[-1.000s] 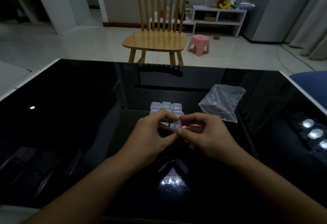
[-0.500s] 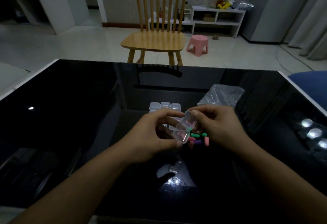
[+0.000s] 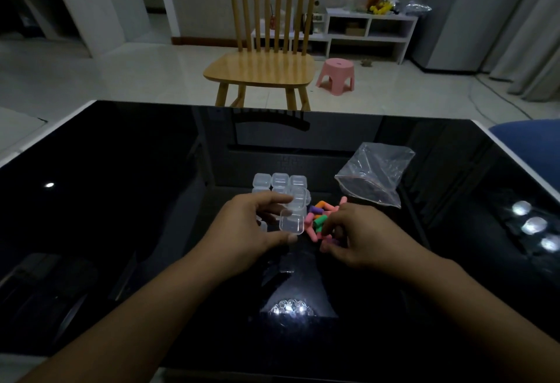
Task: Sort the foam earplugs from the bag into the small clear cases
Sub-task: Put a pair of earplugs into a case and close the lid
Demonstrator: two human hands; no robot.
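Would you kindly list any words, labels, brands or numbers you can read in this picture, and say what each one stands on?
None can be read.
The clear cases, the plastic bag and the foam earplugs show no print.
Items on the far white shelf are too small and blurred to tell.

On the desk a cluster of cases sits mid-desk; the bag lies to its right. Earplugs lie between them, nearer the person. An open case is left of the earplugs. A chair stands behind the desk, a stool to its right.
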